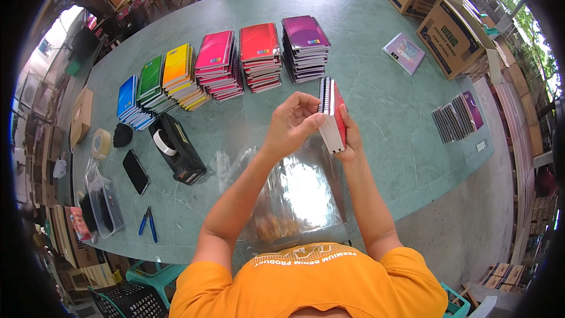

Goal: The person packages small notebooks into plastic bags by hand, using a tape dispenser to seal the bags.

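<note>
A small bundle of spiral notebooks [333,123] with a red cover is held upright above the table, wire bindings and white page edges showing. My right hand [351,136] wraps around its right side. At the left, my left hand [294,121] has its thumb and fingers closed on the bound edge. Below my hands lies a shiny pile of clear plastic film [294,191]. Beyond them stand stacks of spiral notebooks: purple [306,32], red [259,41], pink [215,50], yellow [178,65], green [151,79] and blue [126,97].
Left on the green table [365,41] are a black tape dispenser [176,147], a phone [136,172], blue-handled pliers [148,224], a tape roll [100,143] and a clear plastic box [107,206]. At right are a notebook row [456,119], a packet [404,53] and cardboard boxes [450,35].
</note>
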`<state>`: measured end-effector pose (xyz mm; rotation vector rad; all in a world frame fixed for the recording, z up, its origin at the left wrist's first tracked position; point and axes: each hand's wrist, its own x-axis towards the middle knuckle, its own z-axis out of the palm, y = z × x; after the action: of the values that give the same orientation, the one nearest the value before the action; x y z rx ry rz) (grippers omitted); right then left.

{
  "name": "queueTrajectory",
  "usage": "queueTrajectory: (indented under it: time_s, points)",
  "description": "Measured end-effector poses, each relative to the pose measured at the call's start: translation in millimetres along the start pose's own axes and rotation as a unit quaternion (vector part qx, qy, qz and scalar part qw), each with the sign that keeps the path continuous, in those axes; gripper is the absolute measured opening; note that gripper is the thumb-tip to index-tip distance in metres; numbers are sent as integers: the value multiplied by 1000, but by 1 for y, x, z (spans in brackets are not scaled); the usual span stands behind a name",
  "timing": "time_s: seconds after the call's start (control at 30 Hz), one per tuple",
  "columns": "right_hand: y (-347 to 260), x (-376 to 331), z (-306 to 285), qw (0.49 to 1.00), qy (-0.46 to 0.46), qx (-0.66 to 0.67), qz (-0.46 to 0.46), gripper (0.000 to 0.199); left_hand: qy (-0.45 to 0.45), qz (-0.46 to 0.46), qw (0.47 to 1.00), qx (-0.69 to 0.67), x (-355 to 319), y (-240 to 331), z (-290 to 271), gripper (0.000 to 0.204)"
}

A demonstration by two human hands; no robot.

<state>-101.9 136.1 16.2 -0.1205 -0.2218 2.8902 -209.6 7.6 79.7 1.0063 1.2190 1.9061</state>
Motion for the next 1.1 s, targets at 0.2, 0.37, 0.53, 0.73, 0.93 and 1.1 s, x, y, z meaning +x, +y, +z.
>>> queueTrajectory:
  time_s: [0.2, 0.37, 0.53, 0.73, 0.93, 1.1]
  points:
    - [1, 1, -10, 998, 36, -46, -5, 49, 62, 67, 950, 298, -5, -8, 8, 28]
    - [-18, -12, -17, 980, 167, -91, -60, 45, -43, 136, 860, 489, 48, -13, -16, 40]
    - [-36, -17, -23, 968, 213, -130, -33, 41, 98, 330, 614, 710, 160, -44, -52, 44]
    - [-57, -27, -49, 931, 233, -279, -19, 40, -76, 191, 653, 729, 176, -43, -66, 29]
    - [-69, -4, -71, 996, 66, -66, 9, 41, -305, 296, 628, 652, 52, -33, 9, 22]
    - [-38, 9, -35, 943, 163, -279, 81, 38, -19, 266, 618, 740, 101, -17, -68, 40]
